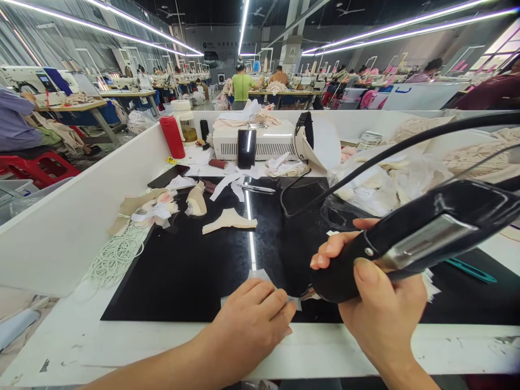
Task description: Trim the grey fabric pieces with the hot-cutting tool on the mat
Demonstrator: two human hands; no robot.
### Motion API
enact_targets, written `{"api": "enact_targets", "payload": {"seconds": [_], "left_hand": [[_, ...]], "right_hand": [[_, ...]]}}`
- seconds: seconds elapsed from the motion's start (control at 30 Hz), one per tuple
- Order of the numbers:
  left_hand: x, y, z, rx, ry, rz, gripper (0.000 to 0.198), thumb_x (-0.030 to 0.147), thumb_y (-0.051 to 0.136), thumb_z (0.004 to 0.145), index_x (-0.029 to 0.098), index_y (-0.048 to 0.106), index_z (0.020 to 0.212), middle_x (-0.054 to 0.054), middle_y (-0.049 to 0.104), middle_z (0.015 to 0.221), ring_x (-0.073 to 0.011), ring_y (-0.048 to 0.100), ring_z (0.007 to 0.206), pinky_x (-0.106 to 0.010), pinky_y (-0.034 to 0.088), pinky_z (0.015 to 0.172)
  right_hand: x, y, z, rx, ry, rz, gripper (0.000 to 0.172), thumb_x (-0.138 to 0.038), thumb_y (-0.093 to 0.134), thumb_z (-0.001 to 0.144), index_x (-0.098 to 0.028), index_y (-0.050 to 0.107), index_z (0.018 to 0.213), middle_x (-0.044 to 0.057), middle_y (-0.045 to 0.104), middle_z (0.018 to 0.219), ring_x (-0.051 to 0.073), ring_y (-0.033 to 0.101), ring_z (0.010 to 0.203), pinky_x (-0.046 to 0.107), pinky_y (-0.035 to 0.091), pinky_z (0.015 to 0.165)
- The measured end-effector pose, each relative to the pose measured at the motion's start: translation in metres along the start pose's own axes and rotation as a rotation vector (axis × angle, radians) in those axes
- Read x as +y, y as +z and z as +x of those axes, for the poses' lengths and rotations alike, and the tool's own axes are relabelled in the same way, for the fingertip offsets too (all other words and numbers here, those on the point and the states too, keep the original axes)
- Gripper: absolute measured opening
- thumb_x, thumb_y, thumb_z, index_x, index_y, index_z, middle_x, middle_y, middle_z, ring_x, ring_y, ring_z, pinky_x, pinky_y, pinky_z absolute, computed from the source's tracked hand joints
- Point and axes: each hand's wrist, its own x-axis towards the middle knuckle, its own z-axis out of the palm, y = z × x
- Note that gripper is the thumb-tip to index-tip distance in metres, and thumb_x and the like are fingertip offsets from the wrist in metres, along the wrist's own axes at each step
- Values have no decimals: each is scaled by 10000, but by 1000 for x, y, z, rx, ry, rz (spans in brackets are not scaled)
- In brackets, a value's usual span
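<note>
My right hand is wrapped around a black corded handheld tool with a metal lever along its side. The tool's narrow tip points left, low over the black mat, close to my left fingers. My left hand is closed over a pale, thin fabric piece and presses it against the mat near the front edge. Most of that piece is hidden under my fingers. Farther back on the mat lies a curved beige fabric piece, with a smaller padded beige piece left of it.
A white vented box stands behind the mat, with a phone leaning on it. Pale cord lies coiled at left. A teal tool and plastic bags lie right. The black cable arches over the right side.
</note>
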Motion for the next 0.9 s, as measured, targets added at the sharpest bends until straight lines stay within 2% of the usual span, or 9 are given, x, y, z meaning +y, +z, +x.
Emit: {"api": "enact_targets", "payload": {"seconds": [0.23, 0.57, 0.67, 0.77, 0.9], "left_hand": [[0, 1, 0, 8, 9, 0, 266, 306, 738, 1023, 136, 665, 1214, -25, 719, 1097, -212, 667, 959, -378, 550, 866], [-3, 4, -2, 42, 18, -5, 230, 289, 667, 1068, 136, 669, 1239, -37, 734, 1096, -214, 683, 970, -372, 558, 894], [-7, 7, 0, 19, 39, -7, 245, 299, 683, 1060, 136, 669, 1241, -41, 733, 1115, -226, 685, 1004, -385, 565, 937], [-10, 5, 2, 8, 40, -48, 261, 330, 685, 1061, 154, 665, 1254, -38, 741, 1150, -231, 691, 1060, -403, 556, 1022], [-18, -12, -3, 6, -33, -121, 318, 332, 659, 1077, 161, 628, 1343, -48, 740, 1255, -232, 691, 1149, -437, 512, 1142]], "right_hand": [[-10, 2, -5, 11, 14, 54, 398, -457, 868, 861, -288, 681, 1169, -35, 699, 790, 164, 661, 650, 311, 595, 611], [-5, -2, -8, -11, 21, 21, 393, -458, 850, 889, -297, 676, 1203, -30, 712, 824, 163, 675, 674, 325, 611, 646], [-8, -2, -1, 26, -1, 35, 458, -459, 887, 844, -296, 683, 1221, -31, 721, 819, 165, 682, 674, 330, 625, 665], [-12, -3, 6, 25, 3, -47, 507, -425, 928, 804, -294, 689, 1232, -13, 758, 870, 184, 725, 731, 339, 643, 701], [-15, 3, 8, -20, -7, -112, 417, -437, 939, 792, -254, 719, 1095, 27, 772, 946, 203, 752, 774, 330, 645, 674]]}}
